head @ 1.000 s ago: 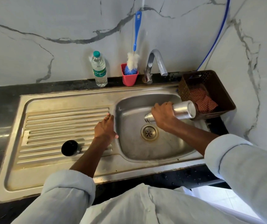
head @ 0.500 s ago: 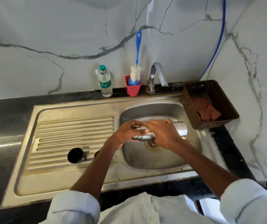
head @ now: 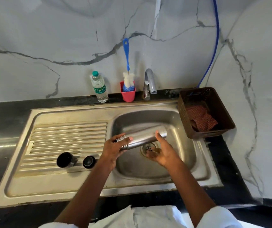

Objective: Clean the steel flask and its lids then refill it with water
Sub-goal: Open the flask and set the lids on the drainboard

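You are holding the steel flask [head: 144, 136] on its side over the sink basin [head: 178, 155], just above the drain [head: 149, 148]. Its threaded neck points away from the basket [head: 221, 111], and its flat base points toward the basket.

Your left hand [head: 115, 148] has its grip clamped on the neck end, fingers and thumb curled round the threads. Your right hand [head: 162, 153] sits under the base end, palm up, with the thumb lying against the flask's side; its grip is apart, the fingers loose and cupped rather than wrapped round the body.

Both lids lie on the ribbed draining board [head: 66, 137], on the side of the basin away from the basket. The smaller black lid [head: 89, 161] is just beside your left wrist; the larger black cup lid [head: 64, 160] lies just beyond it, farther from the basin. The two are close together but apart.

At the wall behind the basin stands the tap [head: 150, 83], its spout over the basin's rear edge. Next to the tap, away from the basket, a red cup [head: 128, 95] holds a bottle brush [head: 127, 63] with a blue handle, and a plastic water bottle [head: 99, 87] stands beyond that on the dark table [head: 3, 116]. The brown basket sits at the basin's far corner with a red patterned cloth [head: 201, 120] inside. A blue hose [head: 214, 46] runs down the wall into the basket's rear.
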